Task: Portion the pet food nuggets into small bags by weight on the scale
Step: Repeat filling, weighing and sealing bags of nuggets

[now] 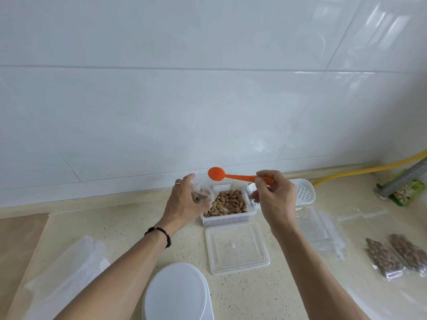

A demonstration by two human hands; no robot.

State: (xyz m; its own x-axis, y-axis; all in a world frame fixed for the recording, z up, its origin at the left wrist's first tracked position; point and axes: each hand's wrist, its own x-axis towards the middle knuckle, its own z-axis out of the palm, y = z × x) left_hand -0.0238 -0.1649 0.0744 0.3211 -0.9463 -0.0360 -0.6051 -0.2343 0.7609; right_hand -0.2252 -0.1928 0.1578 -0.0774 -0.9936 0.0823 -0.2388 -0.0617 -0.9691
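Note:
A clear plastic box [227, 217] holds tan pet food nuggets [227, 200] at the back of the counter. My left hand [184, 202] grips a small clear bag [203, 192] with a few brown nuggets in it, just left of the box. My right hand [273, 197] pinches the handle of an orange spoon [216, 173], whose bowl hangs above the box's back left corner. Two filled bags [397, 255] lie at the right. The white scale [178, 294] sits at the near edge between my forearms.
The box's clear lid [238, 247] lies in front of it. A pile of empty clear bags [323, 232] is at the right, more plastic [67, 273] at the left. A white perforated tray [303, 191], a yellow hose [360, 170] and a green packet [404, 192] are at the back right.

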